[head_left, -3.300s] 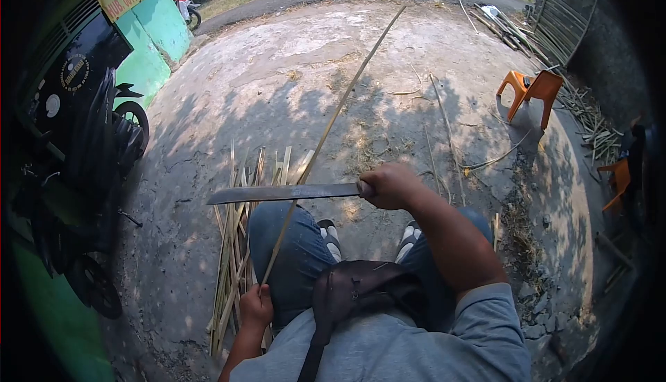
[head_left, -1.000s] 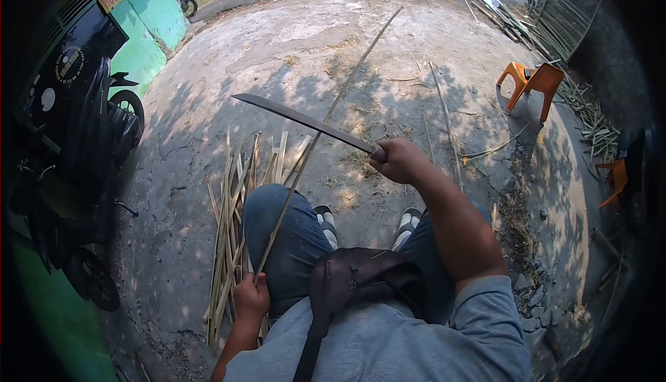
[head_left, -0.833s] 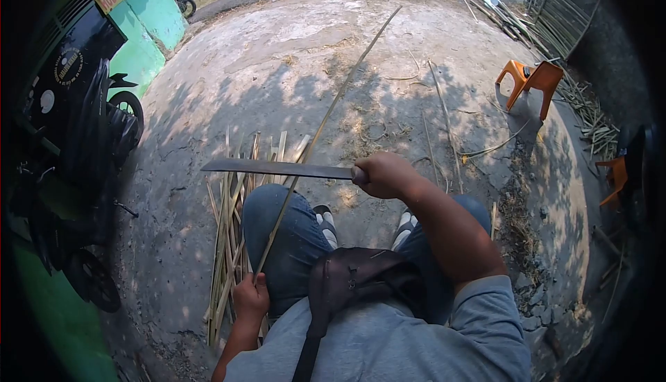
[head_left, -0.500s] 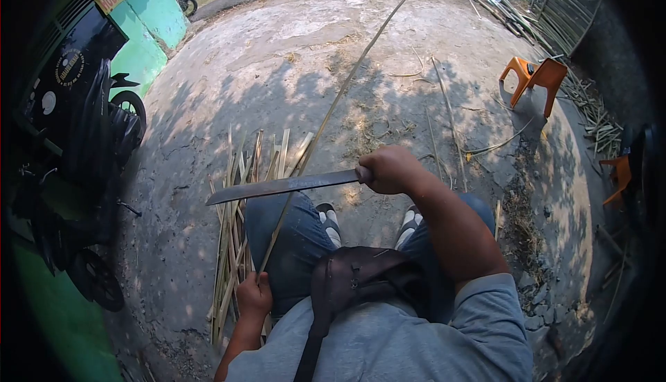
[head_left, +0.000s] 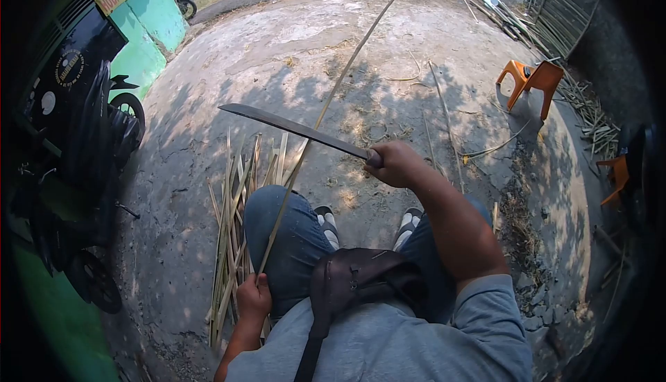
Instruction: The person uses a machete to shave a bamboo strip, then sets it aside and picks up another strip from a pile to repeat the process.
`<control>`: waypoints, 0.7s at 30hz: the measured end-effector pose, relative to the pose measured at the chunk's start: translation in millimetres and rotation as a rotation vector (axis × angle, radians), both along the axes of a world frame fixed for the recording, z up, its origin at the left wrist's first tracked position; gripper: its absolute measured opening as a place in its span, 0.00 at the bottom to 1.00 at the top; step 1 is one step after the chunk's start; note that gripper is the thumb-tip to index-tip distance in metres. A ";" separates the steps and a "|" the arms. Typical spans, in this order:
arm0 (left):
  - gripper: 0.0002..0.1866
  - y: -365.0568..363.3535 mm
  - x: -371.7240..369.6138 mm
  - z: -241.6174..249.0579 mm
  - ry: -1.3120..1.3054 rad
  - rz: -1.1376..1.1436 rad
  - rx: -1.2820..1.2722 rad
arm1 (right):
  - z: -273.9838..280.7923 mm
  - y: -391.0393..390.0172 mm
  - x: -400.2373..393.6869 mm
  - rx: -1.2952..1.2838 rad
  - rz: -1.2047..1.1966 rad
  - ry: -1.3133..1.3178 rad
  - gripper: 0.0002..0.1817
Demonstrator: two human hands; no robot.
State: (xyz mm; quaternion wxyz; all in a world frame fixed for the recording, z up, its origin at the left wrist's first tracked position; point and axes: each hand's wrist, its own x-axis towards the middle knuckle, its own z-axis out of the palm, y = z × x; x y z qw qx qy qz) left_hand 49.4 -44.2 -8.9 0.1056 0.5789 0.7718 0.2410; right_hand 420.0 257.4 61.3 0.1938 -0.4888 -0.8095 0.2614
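Observation:
I sit with a long thin bamboo strip (head_left: 326, 105) lying across my left knee (head_left: 277, 222) and reaching far out over the concrete ground. My left hand (head_left: 252, 297) grips its near end beside my thigh. My right hand (head_left: 395, 163) is closed on the handle of a long machete (head_left: 291, 129), whose blade points up and left, raised above the strip and crossing it. A pile of split bamboo strips (head_left: 236, 215) lies on the ground to the left of my leg.
Black motorbikes (head_left: 83, 167) stand close on the left by a green wall (head_left: 149, 39). An orange plastic chair (head_left: 531, 84) lies tipped at right, another orange chair (head_left: 614, 181) further right. Bamboo poles and offcuts (head_left: 555, 28) are stacked at the back right. Loose strips litter the ground ahead.
The machete swung down onto the strip near my knee, then rose again: its blade now points up and left, lifted off the strip. My left hand kept its grip.

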 end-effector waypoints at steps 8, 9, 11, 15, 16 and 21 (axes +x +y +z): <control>0.39 1.5 -0.7 3.1 0.001 -0.012 0.000 | -2.4 -14.9 -17.4 0.284 0.186 -0.069 0.09; 0.39 1.9 -1.8 0.6 0.008 -0.012 0.006 | 0.9 -14.6 -16.4 0.269 0.165 -0.093 0.09; 0.39 -0.1 -1.2 -1.0 0.014 -0.005 0.014 | 12.3 -11.5 -10.1 0.240 0.128 -0.145 0.09; 0.39 2.2 2.3 2.7 0.019 -0.003 0.036 | 5.6 5.1 0.3 0.037 -0.025 -0.098 0.13; 0.39 1.8 3.0 4.1 0.021 -0.003 0.042 | 3.4 6.6 2.5 0.024 -0.051 -0.081 0.14; 0.39 -0.6 2.1 4.7 0.029 0.008 0.004 | 3.3 -2.6 -0.5 -0.001 0.033 -0.074 0.13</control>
